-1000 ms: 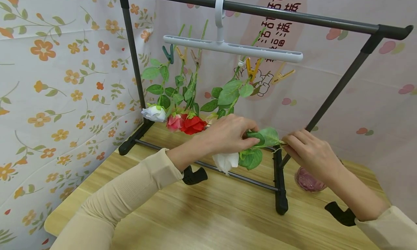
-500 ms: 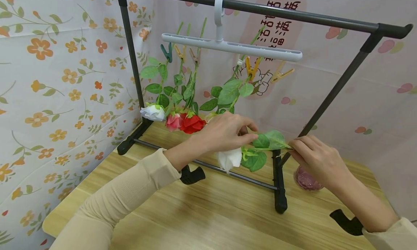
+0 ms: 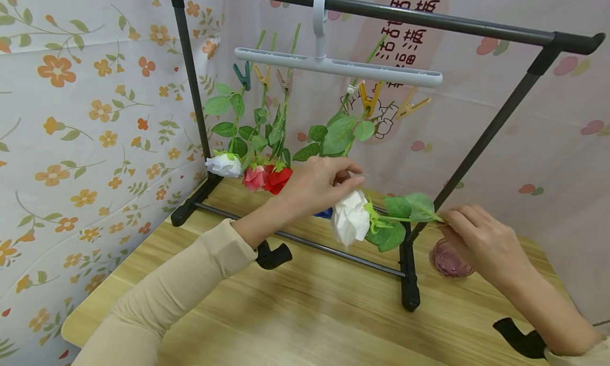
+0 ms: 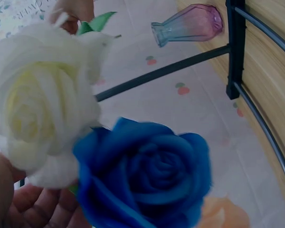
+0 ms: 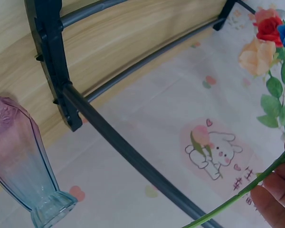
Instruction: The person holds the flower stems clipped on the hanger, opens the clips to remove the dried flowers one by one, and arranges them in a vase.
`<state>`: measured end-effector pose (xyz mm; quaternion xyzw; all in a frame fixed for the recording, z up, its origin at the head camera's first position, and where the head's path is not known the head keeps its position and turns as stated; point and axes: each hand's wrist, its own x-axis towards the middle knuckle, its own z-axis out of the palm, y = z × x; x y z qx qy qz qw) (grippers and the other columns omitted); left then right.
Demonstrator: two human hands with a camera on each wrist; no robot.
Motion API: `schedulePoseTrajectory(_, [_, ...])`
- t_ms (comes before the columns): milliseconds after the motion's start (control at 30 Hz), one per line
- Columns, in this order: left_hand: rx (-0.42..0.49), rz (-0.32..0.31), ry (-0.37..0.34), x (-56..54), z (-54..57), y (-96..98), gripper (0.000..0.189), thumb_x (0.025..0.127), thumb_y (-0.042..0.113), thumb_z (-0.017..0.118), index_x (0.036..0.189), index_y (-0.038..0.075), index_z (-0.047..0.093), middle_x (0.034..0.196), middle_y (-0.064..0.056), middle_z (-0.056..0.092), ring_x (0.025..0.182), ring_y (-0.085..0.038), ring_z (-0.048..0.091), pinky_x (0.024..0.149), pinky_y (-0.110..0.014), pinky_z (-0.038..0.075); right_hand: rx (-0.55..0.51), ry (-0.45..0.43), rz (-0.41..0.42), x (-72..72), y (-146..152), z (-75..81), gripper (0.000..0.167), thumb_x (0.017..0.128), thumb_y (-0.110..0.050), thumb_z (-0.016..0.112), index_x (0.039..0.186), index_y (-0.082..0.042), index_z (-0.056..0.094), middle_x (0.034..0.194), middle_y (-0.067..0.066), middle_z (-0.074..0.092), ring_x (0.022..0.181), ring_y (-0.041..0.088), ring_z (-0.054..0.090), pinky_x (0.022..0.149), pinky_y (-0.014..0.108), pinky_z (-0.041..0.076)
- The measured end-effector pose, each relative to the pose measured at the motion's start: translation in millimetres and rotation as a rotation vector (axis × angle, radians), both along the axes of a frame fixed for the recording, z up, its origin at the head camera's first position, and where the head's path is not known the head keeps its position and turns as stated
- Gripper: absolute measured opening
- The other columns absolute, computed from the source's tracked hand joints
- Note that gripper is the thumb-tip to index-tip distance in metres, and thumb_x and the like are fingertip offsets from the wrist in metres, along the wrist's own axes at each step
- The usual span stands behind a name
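Roses [image 3: 256, 178] hang clipped under the hanger [image 3: 286, 61], seemingly leaving only the white rose [image 3: 350, 219], right hand [image 3: 481, 240] pinching its stem, left hand [image 3: 318, 184] relaxed.

Indoor corner, its type uncertain: a home and a studio are equally possible. A wood-grain table [image 3: 286, 318] fits against creased, flower-printed cloth [image 3: 114, 164] at left and pinkish patterned cloth [image 3: 505, 138] bearing written characters behind. A tabletop metal rack [image 3: 429, 21] and tinted glass vase [image 4: 192, 24] suggest household surroundings.
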<state>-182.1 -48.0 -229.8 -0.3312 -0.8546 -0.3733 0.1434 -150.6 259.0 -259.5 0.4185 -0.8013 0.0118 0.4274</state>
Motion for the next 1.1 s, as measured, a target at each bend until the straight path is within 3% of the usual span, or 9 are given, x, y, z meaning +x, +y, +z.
schedulePoseTrajectory(300, [0.171,0.150,0.186,-11.3,-16.8,-6.5,0.020,0.089,0.014,0.064,0.108,0.007,0.067,0.089,-0.005,0.063,0.076,-0.015,0.059,0.065,-0.023,0.047,-0.058,0.001,-0.073,4.5,12,2.0,0.050,0.102,-0.038,0.035,0.084,-0.001,0.064,0.077,0.010,0.064,0.068,0.027,0.060,0.056,0.038,0.046])
schedulePoseTrajectory(467, [0.208,0.205,0.219,-15.6,-25.4,-6.5,0.031,0.086,0.015,0.068,0.114,0.004,0.060,0.102,-0.011,0.059,0.092,-0.023,0.057,0.074,-0.029,0.047,-0.089,0.002,-0.098,5.2,17,3.1,0.054,0.101,-0.041,0.035,0.083,0.001,0.064,0.076,0.012,0.063,0.067,0.027,0.058,0.058,0.036,0.043])
schedulePoseTrajectory(700, [0.226,0.229,0.156,-19.5,-31.6,-2.5,0.040,0.085,0.017,0.069,0.120,0.003,0.055,0.112,-0.013,0.056,0.104,-0.025,0.053,0.085,-0.034,0.044,-0.114,0.014,-0.121,5.6,24,3.1,0.056,0.101,-0.042,0.036,0.082,0.002,0.065,0.074,0.014,0.064,0.065,0.026,0.058,0.055,0.035,0.042])
schedulePoseTrajectory(833, [0.223,0.247,0.102,-21.3,-31.6,1.9,0.042,0.087,0.020,0.067,0.122,0.004,0.053,0.113,-0.012,0.055,0.100,-0.025,0.054,0.081,-0.033,0.045,-0.159,0.005,-0.150,6.8,28,4.5,0.058,0.100,-0.044,0.036,0.081,0.003,0.065,0.074,0.015,0.063,0.065,0.025,0.055,0.058,0.031,0.040])
schedulePoseTrajectory(933, [0.228,0.262,0.013,-22.2,-30.6,5.6,0.044,0.088,0.024,0.066,0.125,0.006,0.050,0.113,-0.009,0.055,0.099,-0.024,0.057,0.077,-0.032,0.047,-0.204,-0.015,-0.188,8.5,33,6.9,0.061,0.099,-0.048,0.036,0.081,0.004,0.064,0.074,0.016,0.063,0.066,0.025,0.054,0.061,0.025,0.038])
schedulePoseTrajectory(1033, [0.237,0.275,-0.083,-23.0,-28.9,9.0,0.045,0.089,0.027,0.064,0.127,0.010,0.047,0.112,-0.005,0.055,0.099,-0.021,0.059,0.074,-0.031,0.049,-0.245,-0.046,-0.229,10.3,38,10.6,0.064,0.097,-0.052,0.037,0.083,0.004,0.064,0.076,0.017,0.064,0.074,-0.004,0.054,0.065,0.009,0.037])
schedulePoseTrajectory(1100, [0.243,0.278,-0.131,-23.5,-28.1,11.0,0.045,0.090,0.028,0.063,0.128,0.012,0.046,0.111,-0.003,0.057,0.098,-0.019,0.060,0.074,-0.031,0.050,-0.281,-0.071,-0.239,11.4,41,13.0,0.066,0.096,-0.054,0.038,0.084,0.005,0.064,0.078,0.020,0.064,0.085,-0.022,0.045,0.071,-0.001,0.032])
